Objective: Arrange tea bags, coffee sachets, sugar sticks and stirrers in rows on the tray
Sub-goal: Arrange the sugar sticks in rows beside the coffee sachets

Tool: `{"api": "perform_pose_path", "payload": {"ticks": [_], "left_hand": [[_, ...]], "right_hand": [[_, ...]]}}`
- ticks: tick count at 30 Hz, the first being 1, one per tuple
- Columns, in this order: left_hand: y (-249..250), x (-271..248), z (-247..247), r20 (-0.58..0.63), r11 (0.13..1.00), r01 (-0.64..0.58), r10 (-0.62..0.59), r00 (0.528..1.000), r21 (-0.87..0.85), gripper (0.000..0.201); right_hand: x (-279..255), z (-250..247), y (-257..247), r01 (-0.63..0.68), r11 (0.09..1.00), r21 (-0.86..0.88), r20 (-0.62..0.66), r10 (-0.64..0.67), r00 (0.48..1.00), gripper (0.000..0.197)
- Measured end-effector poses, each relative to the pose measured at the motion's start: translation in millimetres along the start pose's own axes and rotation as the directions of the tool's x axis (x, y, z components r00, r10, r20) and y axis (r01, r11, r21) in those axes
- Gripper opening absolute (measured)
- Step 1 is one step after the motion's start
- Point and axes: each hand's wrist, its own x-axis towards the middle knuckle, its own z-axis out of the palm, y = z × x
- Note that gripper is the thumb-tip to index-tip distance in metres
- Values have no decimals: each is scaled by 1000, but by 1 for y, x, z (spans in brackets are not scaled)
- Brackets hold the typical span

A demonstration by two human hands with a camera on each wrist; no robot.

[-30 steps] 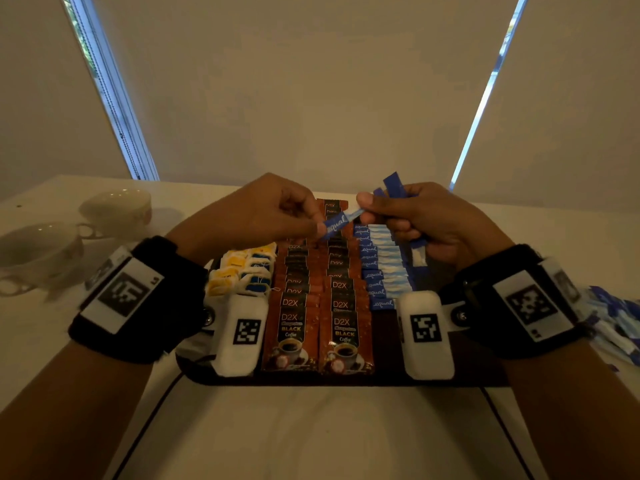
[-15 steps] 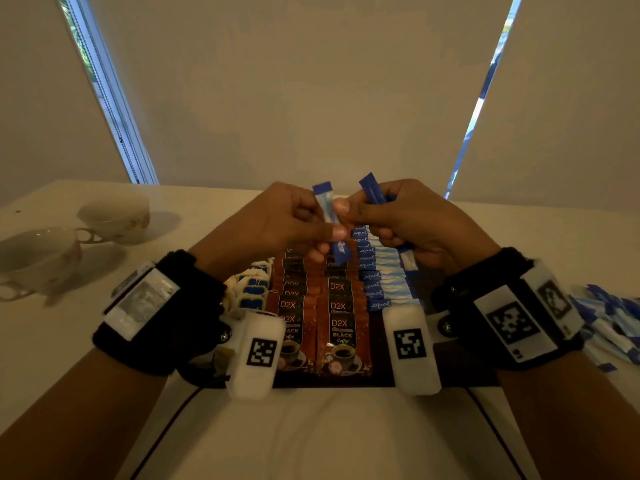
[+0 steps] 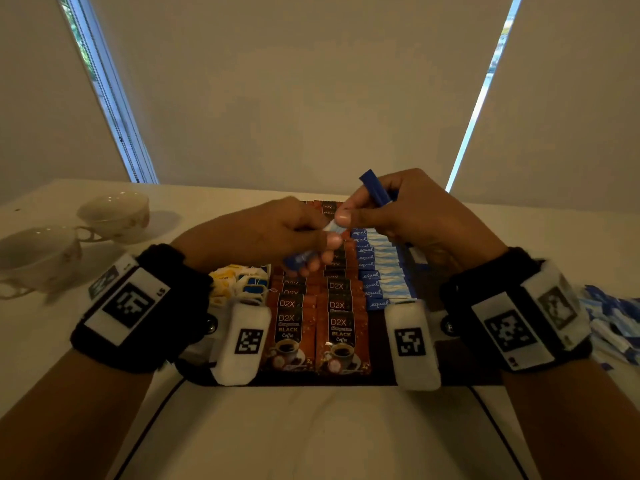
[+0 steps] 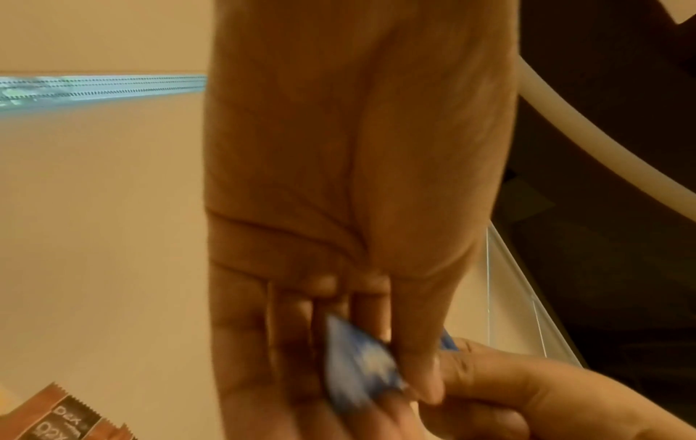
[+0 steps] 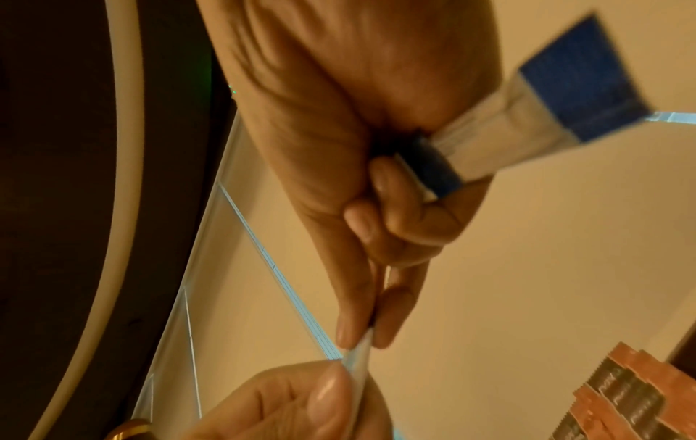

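Above the far half of the dark rectangular tray (image 3: 450, 377), the left hand (image 3: 263, 233) and right hand (image 3: 412, 220) meet. Both pinch 1 blue-and-white paper sugar stick (image 3: 311, 249) (image 4: 357, 369), the left fingers (image 4: 418, 366) curled round its lower part, the right fingers (image 5: 354, 324) closed on its upper end. The right hand also grips a bundle of blue-and-white sugar sticks (image 3: 375, 190) (image 5: 527, 116) jutting upward from the fist.

On the tray lie yellow-and-blue-tagged tea bags (image 3: 242, 282) at its left, 2 rows of brown coffee sachets (image 3: 311, 323) in its middle, and a row of blue sugar sticks (image 3: 381, 271) right of those. Left of the tray, 2 white floral teacups (image 3: 69, 237) stand on the pale surface (image 3: 311, 438); right of it lies a loose pile of blue sticks (image 3: 613, 320).
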Motion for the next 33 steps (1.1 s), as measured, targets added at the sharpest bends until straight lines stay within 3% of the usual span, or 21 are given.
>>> {"api": "perform_pose_path", "payload": {"ticks": [4, 12, 14, 18, 23, 27, 33], "left_hand": [[1, 0, -5, -219, 997, -56, 45, 975, -45, 11], [5, -8, -12, -303, 980, -93, 35, 952, -177, 12], [5, -8, -13, -323, 980, -97, 36, 946, -174, 13], [5, -10, -18, -382, 981, -105, 35, 923, -163, 15], [4, -11, -20, -377, 986, -90, 31, 926, -141, 21], [5, -11, -17, -353, 993, -65, 24, 935, -103, 9], [4, -12, -20, -346, 994, -53, 18, 938, -91, 11]], "right_hand": [[-1, -5, 1, -90, 994, -55, -17, 89, 996, 9], [-13, -36, 10, -274, 961, -23, -49, 273, 961, 12], [-18, -48, 21, -357, 932, -66, -42, 355, 934, 4], [-31, -73, 45, -533, 810, -244, -25, 544, 839, 6], [-41, -74, 59, -599, 672, -436, 64, 687, 724, 5], [-36, -63, 62, -608, 628, -485, 77, 723, 686, 4], [-31, -53, 69, -681, 613, -401, 77, 763, 642, 10]]}}
